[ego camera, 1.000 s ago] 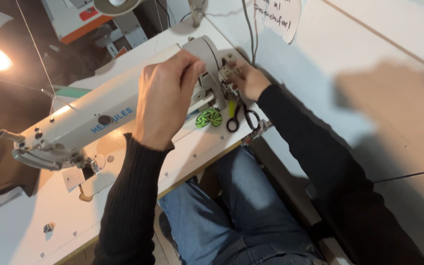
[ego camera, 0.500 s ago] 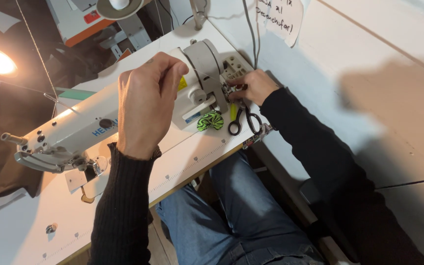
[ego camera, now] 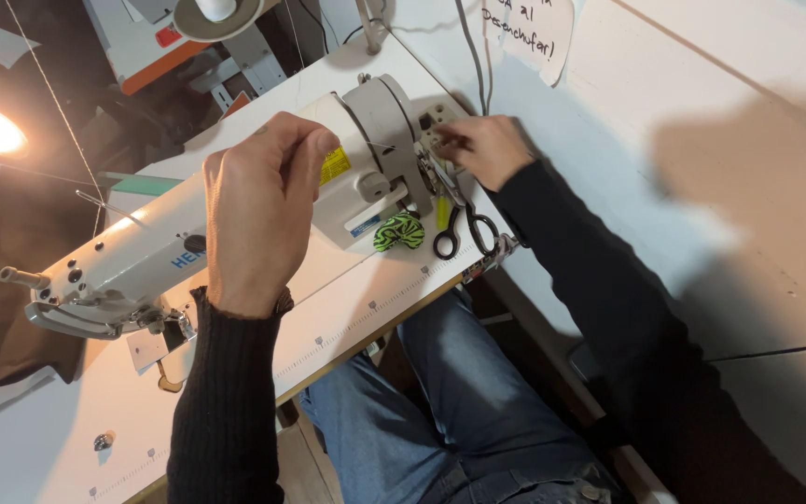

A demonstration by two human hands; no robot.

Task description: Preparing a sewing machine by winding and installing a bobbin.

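L hand (ego camera: pixel 258 210) rests curled, holding nothing visible, atop sewing machine (ego camera: pixel 132 257). R hand (ego camera: pixel 482 149) fingers bent at machine's handwheel end by table edge (ego camera: pixel 403 313); grip can't tell. Scissors (ego camera: pixel 459 229) near edge.

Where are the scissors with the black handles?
In the head view, the black-handled scissors lie on the white sewing table, right of the green and black striped thing, at the sewing machine's wheel end, just below the right hand.
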